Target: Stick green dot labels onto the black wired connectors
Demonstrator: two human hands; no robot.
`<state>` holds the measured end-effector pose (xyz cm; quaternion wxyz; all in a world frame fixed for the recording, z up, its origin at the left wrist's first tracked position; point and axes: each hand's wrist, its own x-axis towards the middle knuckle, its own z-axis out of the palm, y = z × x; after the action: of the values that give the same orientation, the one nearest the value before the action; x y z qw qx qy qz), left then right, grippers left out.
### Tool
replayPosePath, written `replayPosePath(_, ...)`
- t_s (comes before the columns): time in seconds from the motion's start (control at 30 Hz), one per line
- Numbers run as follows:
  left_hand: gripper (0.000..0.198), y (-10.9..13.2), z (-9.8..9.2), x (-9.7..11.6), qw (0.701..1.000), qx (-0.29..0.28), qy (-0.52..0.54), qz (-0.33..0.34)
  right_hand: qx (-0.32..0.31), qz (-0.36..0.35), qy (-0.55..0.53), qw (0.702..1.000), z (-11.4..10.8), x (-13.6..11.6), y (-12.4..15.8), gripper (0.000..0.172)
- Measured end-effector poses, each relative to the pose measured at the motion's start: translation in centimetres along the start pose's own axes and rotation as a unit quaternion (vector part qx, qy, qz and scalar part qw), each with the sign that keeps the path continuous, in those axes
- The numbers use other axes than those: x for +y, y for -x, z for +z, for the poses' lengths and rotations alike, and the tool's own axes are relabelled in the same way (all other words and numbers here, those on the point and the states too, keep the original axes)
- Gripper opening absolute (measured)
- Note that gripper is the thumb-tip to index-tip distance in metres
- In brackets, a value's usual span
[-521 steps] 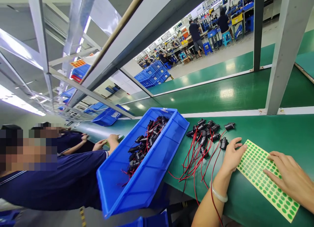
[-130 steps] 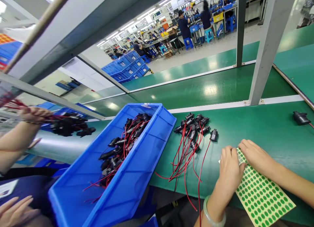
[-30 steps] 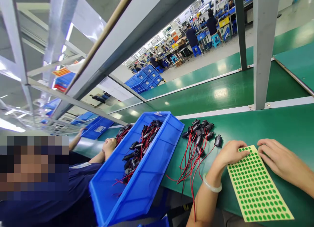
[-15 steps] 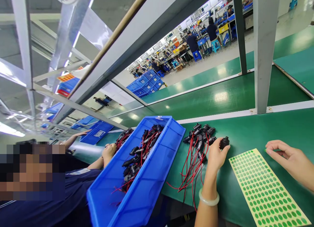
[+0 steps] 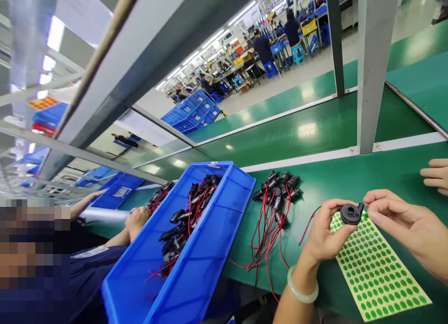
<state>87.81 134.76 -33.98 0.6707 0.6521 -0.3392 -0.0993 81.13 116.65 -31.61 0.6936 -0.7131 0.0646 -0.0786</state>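
My left hand (image 5: 331, 235), with a pale bangle on the wrist, grips a small black water pump (image 5: 350, 214) by its round body. The pump's ring-shaped opening faces up, and its short spout points right. A thin wire trails from behind that hand. At the spout, my right hand (image 5: 402, 221) pinches a tiny green dot sticker (image 5: 365, 214) between thumb and fingertips. Under both hands lies a pale yellow sheet of green dot stickers (image 5: 385, 277), its upper end partly covered. Left of them, several black pumps (image 5: 278, 193) lie piled with red and black wires.
A long blue bin (image 5: 210, 249) of wired pumps stands left of the pile. Beyond it a co-worker's hand (image 5: 137, 220) rests near more pumps. Another person's fingers (image 5: 436, 175) show at the right edge. A metal post (image 5: 373, 81) rises behind the green bench (image 5: 322, 179).
My left hand has lifted the pump from beside the pile and turned its opening up, over the sheet. My right hand has come left to the spout. Another person's fingers have appeared at right.
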Motion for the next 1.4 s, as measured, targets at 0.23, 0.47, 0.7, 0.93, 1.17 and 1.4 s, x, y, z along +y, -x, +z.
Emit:
replayPosePath(0.23,0.041,-0.1,-0.1,0.2,0.998,-0.024,-0.054,-0.027,0.009,-0.029,0.084,0.996,0.2,0.6,0.1,0.045)
replayPosePath(0.47,0.04,-0.3,-0.1,0.1,0.997,-0.028,-0.067,-0.017,0.032,-0.026,0.091,0.995,0.4,0.2,0.2,0.045)
replayPosePath(0.7,0.041,-0.2,0.2,-0.1,0.997,-0.019,-0.069,-0.008,0.053,-0.032,0.121,0.991,0.7,-0.3,0.6,0.034)
replayPosePath(0.93,0.042,-0.2,0.3,-0.4,0.997,-0.01,-0.078,0.024,0.064,-0.063,0.136,0.987,1.2,-0.2,0.9,0.02)
replayPosePath(1.17,0.045,-0.1,0.1,-0.2,0.997,-0.008,-0.063,0.048,-0.016,0.059,-0.1,0.993,0.8,0.7,0.1,0.028)
replayPosePath(1.4,0.045,0.0,0.0,0.0,0.998,-0.018,-0.043,0.036,-0.096,0.103,-0.192,0.971,0.4,-0.1,0.0,0.024)
